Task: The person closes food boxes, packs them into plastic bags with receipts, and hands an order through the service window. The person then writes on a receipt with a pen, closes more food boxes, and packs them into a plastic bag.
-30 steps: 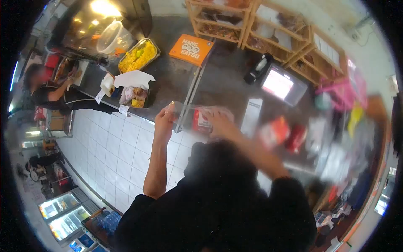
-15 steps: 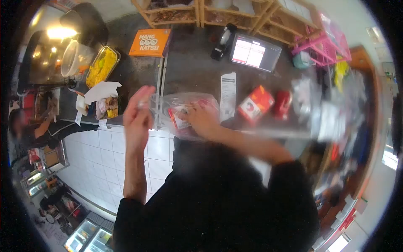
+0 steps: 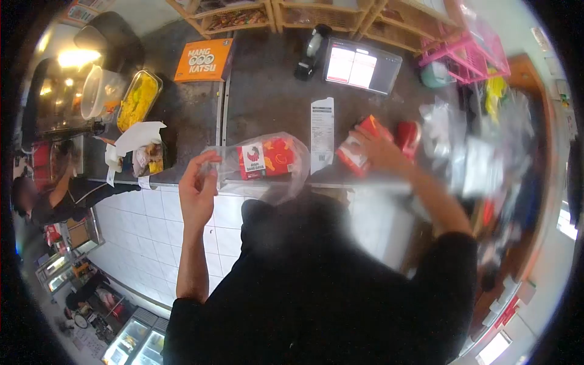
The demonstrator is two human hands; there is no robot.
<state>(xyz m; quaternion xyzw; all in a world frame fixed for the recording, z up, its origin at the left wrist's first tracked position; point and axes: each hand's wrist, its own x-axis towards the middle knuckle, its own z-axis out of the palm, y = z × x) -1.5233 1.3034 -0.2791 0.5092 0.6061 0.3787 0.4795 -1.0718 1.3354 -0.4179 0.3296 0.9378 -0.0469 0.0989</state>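
Working both hands along the dark counter [image 3: 267,91]

The counter stretches before me, and a clear plastic bag [image 3: 267,188] sits at its front edge, its mouth toward my left. Farther back stand a tablet [image 3: 363,66] with its screen lit and, to the left, an orange box [image 3: 203,61]. Inside the bag is a red box [image 3: 278,159] with a white label. Right of the bag, past a long receipt [image 3: 322,131], I have a red-and-white box [image 3: 350,157], with a red packet [image 3: 409,139] just beyond it. My right hand [image 3: 380,151] lies over the red-and-white box, fingers spread across it; how firmly they close, I cannot tell. My left hand [image 3: 198,190] is half curled at the bag's mouth; whether its fingertips pinch the plastic, I cannot tell.
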